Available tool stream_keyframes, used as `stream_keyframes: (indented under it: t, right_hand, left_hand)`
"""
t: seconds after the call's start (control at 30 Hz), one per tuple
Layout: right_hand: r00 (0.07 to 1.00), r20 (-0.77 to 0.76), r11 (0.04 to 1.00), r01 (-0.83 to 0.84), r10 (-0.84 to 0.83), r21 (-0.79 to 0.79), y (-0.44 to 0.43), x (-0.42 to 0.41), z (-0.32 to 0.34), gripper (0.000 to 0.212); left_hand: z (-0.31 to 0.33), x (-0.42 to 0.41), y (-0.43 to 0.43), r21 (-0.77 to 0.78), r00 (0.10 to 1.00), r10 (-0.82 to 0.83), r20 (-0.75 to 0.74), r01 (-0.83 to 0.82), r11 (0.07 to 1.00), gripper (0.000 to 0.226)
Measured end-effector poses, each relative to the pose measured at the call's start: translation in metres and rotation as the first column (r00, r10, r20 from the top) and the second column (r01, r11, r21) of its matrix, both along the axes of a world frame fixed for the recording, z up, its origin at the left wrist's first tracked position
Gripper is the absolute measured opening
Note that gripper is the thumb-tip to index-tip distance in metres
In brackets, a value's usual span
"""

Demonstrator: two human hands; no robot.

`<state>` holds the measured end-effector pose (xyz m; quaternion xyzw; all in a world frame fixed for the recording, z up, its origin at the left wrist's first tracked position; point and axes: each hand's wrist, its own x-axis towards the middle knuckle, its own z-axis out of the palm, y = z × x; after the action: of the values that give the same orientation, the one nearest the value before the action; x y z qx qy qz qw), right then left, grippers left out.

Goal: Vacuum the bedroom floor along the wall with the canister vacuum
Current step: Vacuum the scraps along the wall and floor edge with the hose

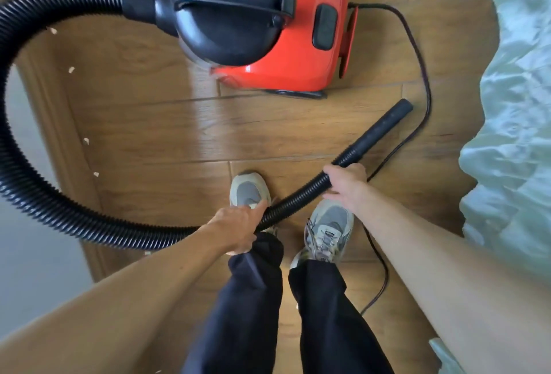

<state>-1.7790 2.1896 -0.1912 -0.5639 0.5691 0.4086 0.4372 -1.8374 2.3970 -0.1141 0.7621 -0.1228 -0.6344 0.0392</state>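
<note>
- Wood floor (pixel 167 135); scraps (pixel 71 69) beside left skirting (pixel 56 141).
- Left hand (pixel 235 224), right hand (pixel 347 184): curled round hose (pixel 29 192), right just behind nozzle (pixel 384 126).
- Best: nozzle swung low toward scraps, off cord (pixel 423 75).

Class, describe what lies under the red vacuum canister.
The red canister stands on the wooden floor; a dark base piece shows at its near edge. Its body covers the floor beneath and any wheels.

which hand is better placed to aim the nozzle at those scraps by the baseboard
Right. The right hand grips the hose just behind the rigid nozzle, so it likely steers the tip. The left hand holds the hose farther back. The scraps lie by the baseboard.
</note>
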Motion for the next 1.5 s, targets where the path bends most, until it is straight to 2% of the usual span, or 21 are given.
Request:
stream_keyframes:
  t: [0.07, 0.17, 0.23, 0.33, 0.5, 0.6, 0.7, 0.8, 0.87, 0.93, 1.03, 1.13, 1.23, 1.37, 1.43, 1.5]
  right_hand:
    - [0.999, -0.027, 0.999, -0.03, 0.032, 0.042, 0.019, -0.008, 0.022, 0.035]
    - [1.0, -0.012, 0.996, 0.007, -0.006, 0.093, 0.04, -0.021, 0.057, 0.048]
    - [1.0, 0.02, 0.996, 0.017, -0.019, 0.09, 0.047, -0.028, 0.083, 0.055]
    - [0.991, 0.124, 0.998, -0.054, 0.052, 0.013, 0.052, -0.029, 0.125, 0.056]
    - [0.917, 0.33, 0.971, -0.182, 0.224, -0.153, 0.055, -0.004, 0.191, 0.061]
    - [0.828, 0.468, 0.95, -0.254, 0.31, -0.18, 0.058, 0.019, 0.227, 0.052]
    - [0.739, 0.538, 0.911, -0.37, 0.407, -0.181, 0.068, 0.043, 0.257, 0.055]
    - [0.608, 0.631, 0.855, -0.483, 0.483, -0.189, 0.086, 0.066, 0.283, 0.046]
    - [0.523, 0.69, 0.815, -0.554, 0.501, -0.172, 0.104, 0.079, 0.299, 0.05]
    - [0.443, 0.747, 0.764, -0.631, 0.495, -0.132, 0.124, 0.089, 0.313, 0.061]
    - [0.307, 0.821, 0.653, -0.751, 0.482, -0.102, 0.154, 0.099, 0.328, 0.061]
    - [0.162, 0.847, 0.479, -0.869, 0.507, -0.121, 0.181, 0.103, 0.337, 0.061]
    - [0.021, 0.854, 0.263, -0.955, 0.521, -0.137, 0.204, 0.103, 0.342, 0.063]
    - [-0.06, 0.849, 0.041, -0.995, 0.525, -0.095, 0.23, 0.099, 0.347, 0.068]
    - [-0.094, 0.854, -0.041, -0.996, 0.512, -0.084, 0.241, 0.096, 0.348, 0.071]
    - [-0.106, 0.855, -0.104, -0.993, 0.508, -0.061, 0.25, 0.094, 0.35, 0.073]
  left_hand:
    - [0.024, -0.007, 0.018, 0.029, 0.999, 0.016, -0.033, -0.015, 0.999, 0.058]
    - [0.059, -0.012, 0.04, 0.063, 0.997, 0.025, -0.071, -0.02, 0.998, 0.063]
    - [0.081, -0.012, 0.048, 0.073, 0.996, 0.008, -0.086, -0.001, 0.997, 0.074]
    - [0.111, -0.008, 0.049, 0.057, 0.998, 0.009, -0.069, -0.005, 0.998, 0.087]
    - [0.144, -0.001, 0.031, -0.021, 0.995, 0.097, -0.019, -0.098, 0.995, 0.084]
    - [0.15, 0.001, 0.023, -0.062, 0.986, 0.163, 0.024, -0.161, 0.985, 0.083]
    - [0.154, 0.006, 0.024, -0.101, 0.966, 0.251, 0.067, -0.243, 0.965, 0.083]
    - [0.16, 0.011, 0.034, -0.204, 0.903, 0.407, 0.136, -0.376, 0.904, 0.078]
    - [0.163, 0.012, 0.044, -0.262, 0.848, 0.496, 0.185, -0.444, 0.857, 0.076]
    - [0.168, 0.011, 0.055, -0.319, 0.776, 0.586, 0.235, -0.508, 0.8, 0.068]
    - [0.176, 0.005, 0.07, -0.401, 0.634, 0.726, 0.267, -0.612, 0.682, 0.06]
    - [0.182, -0.005, 0.081, -0.457, 0.511, 0.8, 0.315, -0.657, 0.6, 0.049]
    - [0.195, -0.014, 0.089, -0.53, 0.384, 0.881, 0.277, -0.704, 0.473, 0.041]
    - [0.218, -0.024, 0.092, -0.61, 0.265, 0.945, 0.193, -0.722, 0.327, 0.04]
    - [0.228, -0.029, 0.086, -0.61, 0.167, 0.971, 0.171, -0.756, 0.238, 0.038]
    - [0.235, -0.035, 0.075, -0.606, 0.028, 0.991, 0.134, -0.789, 0.105, 0.03]
